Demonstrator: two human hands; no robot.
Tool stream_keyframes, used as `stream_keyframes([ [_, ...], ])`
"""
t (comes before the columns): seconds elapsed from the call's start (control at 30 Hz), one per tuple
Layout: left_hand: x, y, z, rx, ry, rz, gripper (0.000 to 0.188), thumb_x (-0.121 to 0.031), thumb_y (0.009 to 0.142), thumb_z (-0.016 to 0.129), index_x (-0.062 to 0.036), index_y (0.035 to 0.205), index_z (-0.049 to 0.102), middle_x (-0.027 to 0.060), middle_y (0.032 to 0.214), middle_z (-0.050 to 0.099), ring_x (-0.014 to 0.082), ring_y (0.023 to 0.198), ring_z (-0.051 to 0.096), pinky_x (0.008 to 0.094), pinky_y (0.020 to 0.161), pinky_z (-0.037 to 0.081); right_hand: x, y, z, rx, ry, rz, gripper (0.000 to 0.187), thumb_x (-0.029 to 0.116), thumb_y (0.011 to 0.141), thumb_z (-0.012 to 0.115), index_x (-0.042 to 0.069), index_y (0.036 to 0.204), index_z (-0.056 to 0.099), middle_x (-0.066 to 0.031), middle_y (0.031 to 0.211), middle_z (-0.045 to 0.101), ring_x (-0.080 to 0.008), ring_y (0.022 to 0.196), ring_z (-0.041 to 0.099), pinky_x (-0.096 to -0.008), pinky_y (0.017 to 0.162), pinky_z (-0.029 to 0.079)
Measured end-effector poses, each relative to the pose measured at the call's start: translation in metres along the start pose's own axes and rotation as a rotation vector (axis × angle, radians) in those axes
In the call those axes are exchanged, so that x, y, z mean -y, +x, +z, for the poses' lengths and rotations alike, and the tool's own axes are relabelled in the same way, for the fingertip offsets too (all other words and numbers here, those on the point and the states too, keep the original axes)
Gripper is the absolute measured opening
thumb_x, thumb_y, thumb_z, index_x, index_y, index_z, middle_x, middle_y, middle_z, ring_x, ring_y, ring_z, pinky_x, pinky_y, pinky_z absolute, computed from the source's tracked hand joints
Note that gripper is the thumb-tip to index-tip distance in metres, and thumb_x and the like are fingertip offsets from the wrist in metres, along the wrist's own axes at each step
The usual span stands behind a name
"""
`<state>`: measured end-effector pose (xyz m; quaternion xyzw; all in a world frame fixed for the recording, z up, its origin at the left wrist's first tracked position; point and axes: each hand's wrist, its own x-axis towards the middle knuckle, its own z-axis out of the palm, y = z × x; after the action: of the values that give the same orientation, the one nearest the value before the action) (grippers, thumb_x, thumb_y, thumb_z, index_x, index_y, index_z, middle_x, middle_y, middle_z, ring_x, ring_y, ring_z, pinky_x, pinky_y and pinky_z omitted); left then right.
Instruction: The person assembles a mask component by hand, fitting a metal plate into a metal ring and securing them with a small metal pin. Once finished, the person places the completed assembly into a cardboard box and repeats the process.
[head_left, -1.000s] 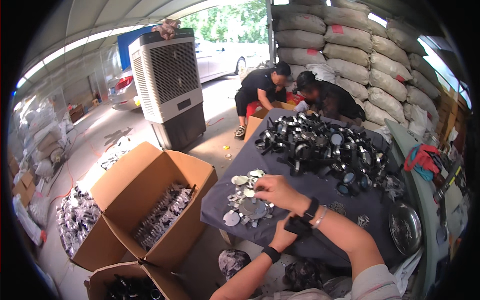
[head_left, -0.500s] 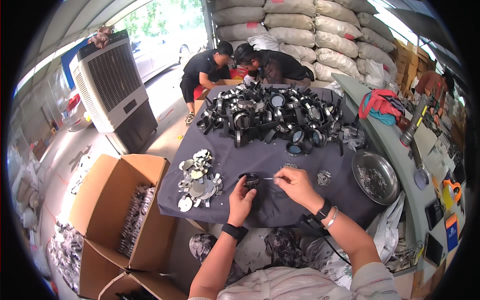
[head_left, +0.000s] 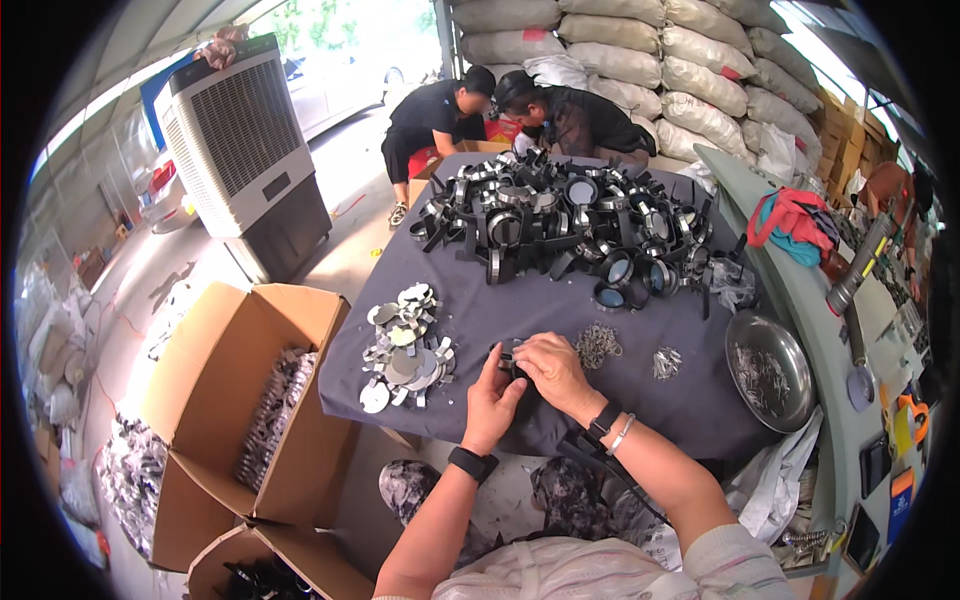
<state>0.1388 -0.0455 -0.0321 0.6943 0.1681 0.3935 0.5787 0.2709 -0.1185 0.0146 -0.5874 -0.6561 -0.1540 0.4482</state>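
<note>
My left hand point(head_left: 488, 408) is closed around a black ring-shaped part point(head_left: 507, 364) at the near side of the cloth-covered table. Over that part's right side, my right hand point(head_left: 553, 370) has its fingers bunched together. Whatever those fingers pinch is hidden. Just right of my right hand lies a heap of small metal pieces point(head_left: 598, 344), and farther right is a small bundle of thin metal pins point(head_left: 667, 362). Flat round metal discs with tabs point(head_left: 404, 366) are piled left of my hands. Beyond them spreads a large heap of black ring-shaped parts point(head_left: 560, 225), some with glassy faces.
A metal pan point(head_left: 792, 402) with thin pins stands at the table's right edge, beside a cluttered green bench point(head_left: 745, 180). Cardboard boxes point(head_left: 215, 345) of metal parts sit on the left, near an air cooler point(head_left: 240, 150). Two people point(head_left: 560, 120) bend down behind the table.
My right hand has moved left onto the black part, and the thin metal piece between its fingers is now hidden. The view has shifted slightly, exposing more of the heap of small metal pieces.
</note>
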Motion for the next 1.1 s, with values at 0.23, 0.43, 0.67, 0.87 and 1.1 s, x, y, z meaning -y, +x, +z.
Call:
stream_keyframes([
  [0.23, -0.001, 0.002, 0.002, 0.007, -0.015, -0.051, 0.051, -0.005, 0.086, 0.062, -0.0039, 0.135, 0.047, -0.0029, 0.079, 0.055, 0.0026, 0.057, 0.046, 0.0187, 0.049, 0.040, -0.002, 0.000, 0.000, 0.059, 0.049, 0.073, 0.009, -0.001, 0.080, 0.062, 0.000, 0.088, 0.061, -0.0133, 0.090, 0.066, -0.0323, 0.082, 0.065, -0.0375, 0.069, 0.053],
  [0.43, -0.003, 0.003, -0.001, 0.030, -0.030, -0.065, 0.050, -0.006, 0.086, 0.061, -0.0041, 0.134, 0.047, -0.0034, 0.078, 0.054, 0.0021, 0.058, 0.046, 0.0182, 0.049, 0.040, 0.002, -0.003, 0.000, 0.065, 0.024, 0.046, 0.012, -0.002, 0.078, 0.061, 0.000, 0.090, 0.063, -0.0135, 0.091, 0.067, -0.0307, 0.081, 0.066, -0.0366, 0.068, 0.054],
  [0.67, -0.006, 0.004, 0.001, 0.066, -0.061, -0.070, 0.047, -0.006, 0.087, 0.061, -0.0040, 0.132, 0.048, -0.0034, 0.080, 0.055, 0.0026, 0.060, 0.048, 0.0178, 0.049, 0.040, -0.005, -0.005, -0.007, 0.112, 0.064, 0.034, 0.015, -0.004, 0.075, 0.060, -0.001, 0.090, 0.064, -0.0127, 0.093, 0.067, -0.0296, 0.083, 0.066, -0.0347, 0.070, 0.056],
  [0.87, -0.018, 0.004, -0.002, 0.042, -0.196, -0.197, 0.042, -0.001, 0.085, 0.061, -0.0009, 0.126, 0.052, -0.0033, 0.076, 0.053, 0.0021, 0.059, 0.046, 0.0186, 0.049, 0.039, -0.005, -0.007, -0.002, 0.114, 0.144, 0.064, 0.017, -0.004, 0.074, 0.060, 0.001, 0.090, 0.061, -0.0116, 0.093, 0.066, -0.0299, 0.080, 0.066, -0.0346, 0.066, 0.055],
  [1.1, -0.022, 0.006, 0.000, 0.044, -0.182, -0.207, 0.036, -0.005, 0.087, 0.060, -0.0010, 0.122, 0.052, -0.0025, 0.073, 0.054, 0.0024, 0.055, 0.047, 0.0183, 0.044, 0.039, 0.004, 0.001, -0.008, 0.163, 0.012, -0.009, 0.011, 0.002, 0.078, 0.060, 0.001, 0.088, 0.058, -0.0097, 0.096, 0.062, -0.0303, 0.080, 0.065, -0.0365, 0.064, 0.054],
])
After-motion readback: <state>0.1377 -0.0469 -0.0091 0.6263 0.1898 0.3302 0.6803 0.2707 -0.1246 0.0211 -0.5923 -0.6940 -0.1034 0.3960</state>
